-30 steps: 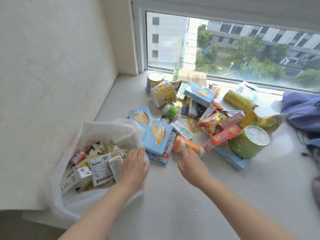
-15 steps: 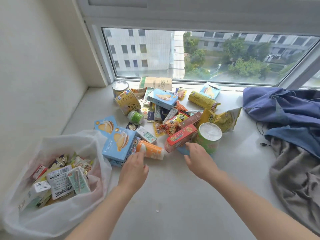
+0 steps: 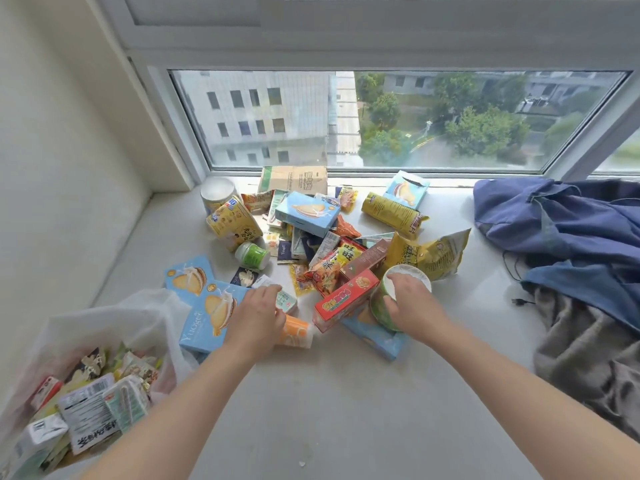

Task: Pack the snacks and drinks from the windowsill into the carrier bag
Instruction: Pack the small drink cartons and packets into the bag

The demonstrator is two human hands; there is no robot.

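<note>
A heap of snacks and drinks lies on the white windowsill (image 3: 346, 410) below the window. My right hand (image 3: 412, 311) grips the green tub with a white lid (image 3: 414, 273), thumb on the lid and fingers down its side. My left hand (image 3: 258, 317) lies over the left end of the orange bottle (image 3: 298, 336), fingertips at a small white-green carton (image 3: 286, 301); whether it holds either is hidden. A red box (image 3: 344, 299) lies between the hands. The white carrier bag (image 3: 149, 306) stands open at the lower left with several packs inside.
Light blue biscuit boxes (image 3: 207, 317) lean beside the bag's rim. A blue cloth bag (image 3: 571, 230) and a grey cloth (image 3: 588, 358) lie on the sill at the right, with a thin cable (image 3: 519, 301). A wall closes the left side.
The view swung right and up. My right hand moved forward onto the green tub and took hold of it. My left hand left the bag's rim and reached over the orange bottle.
</note>
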